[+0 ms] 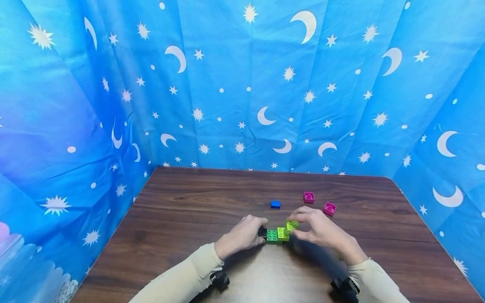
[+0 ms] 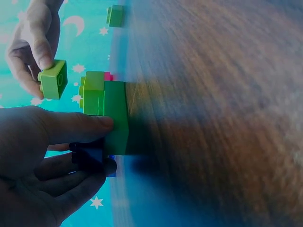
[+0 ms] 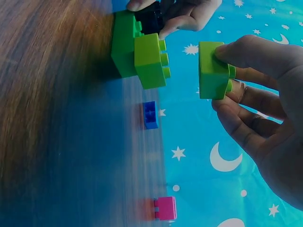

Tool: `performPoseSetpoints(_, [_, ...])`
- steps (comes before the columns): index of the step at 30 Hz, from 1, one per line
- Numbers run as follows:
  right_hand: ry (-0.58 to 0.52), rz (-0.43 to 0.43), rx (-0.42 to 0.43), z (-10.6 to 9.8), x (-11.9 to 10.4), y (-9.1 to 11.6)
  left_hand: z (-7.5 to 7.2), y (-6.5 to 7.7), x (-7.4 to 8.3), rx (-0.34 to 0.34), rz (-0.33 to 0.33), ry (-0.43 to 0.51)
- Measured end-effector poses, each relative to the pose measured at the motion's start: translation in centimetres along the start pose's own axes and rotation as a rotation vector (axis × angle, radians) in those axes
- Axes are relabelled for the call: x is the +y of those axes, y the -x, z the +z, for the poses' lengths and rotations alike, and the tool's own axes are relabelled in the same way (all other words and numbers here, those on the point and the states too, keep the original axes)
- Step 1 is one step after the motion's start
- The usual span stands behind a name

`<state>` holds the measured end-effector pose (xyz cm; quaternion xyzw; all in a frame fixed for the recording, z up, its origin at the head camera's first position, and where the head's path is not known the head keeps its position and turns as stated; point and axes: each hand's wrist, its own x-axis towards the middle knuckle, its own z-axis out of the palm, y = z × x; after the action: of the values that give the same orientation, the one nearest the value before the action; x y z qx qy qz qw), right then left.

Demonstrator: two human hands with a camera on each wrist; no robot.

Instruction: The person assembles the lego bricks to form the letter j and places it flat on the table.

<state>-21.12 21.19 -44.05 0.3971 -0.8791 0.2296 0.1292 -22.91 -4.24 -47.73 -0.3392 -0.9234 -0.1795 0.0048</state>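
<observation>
My left hand [image 1: 242, 232] grips a small row of joined toy bricks on the table, its thumb along the side of the long green brick [image 2: 116, 118] and its fingers at the black brick [image 1: 262, 232]. Black sits on the green brick at one end, a lime brick [image 3: 149, 61] at the other, with green studs bare between them. Between thumb and fingers, my right hand [image 1: 322, 229] pinches a second lime brick [image 3: 213, 71]. Both wrist views show that brick raised, with a gap between it and the joined lime brick.
A blue brick [image 1: 275, 204] lies beyond the row. Farther right are two magenta bricks [image 1: 309, 197], [image 1: 330, 208], open undersides up. Another green brick [image 2: 115, 16] stands on the table, mostly covered by my right wrist in the head view. A blue patterned curtain [image 1: 235, 84] hangs behind the table.
</observation>
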Motion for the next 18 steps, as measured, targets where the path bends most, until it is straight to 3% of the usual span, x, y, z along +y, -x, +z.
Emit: performPoseSetpoints(18, [-0.003,-0.042,0.013,0.27,-0.26,-0.40,-0.20,0.23,0.20,0.003,0.019,0.017])
